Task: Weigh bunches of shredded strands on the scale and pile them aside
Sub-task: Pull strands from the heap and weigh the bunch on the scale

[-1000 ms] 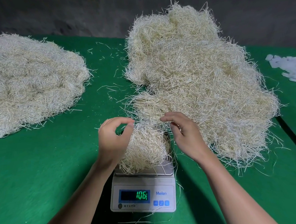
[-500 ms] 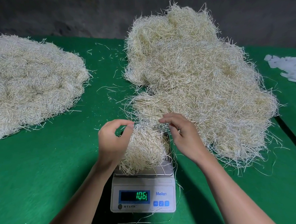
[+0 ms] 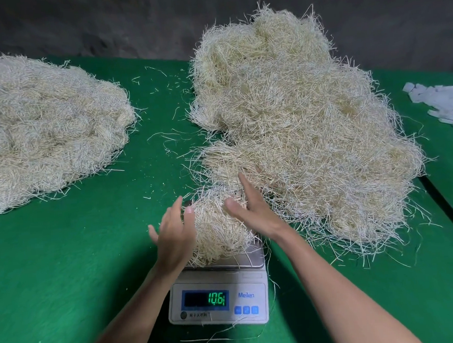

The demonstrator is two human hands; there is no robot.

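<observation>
Pale shredded-strand bunch sitting on white digital scale | left hand, right hand flanking it, fingers straight, holding nothing | looking light, loose, probably wanting cupping from both sides

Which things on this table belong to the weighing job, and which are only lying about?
Job in hand: scale; bunch on the scale; right heap; left pile; left hand; right hand.
Lying about: white paper slips; loose strands.
</observation>
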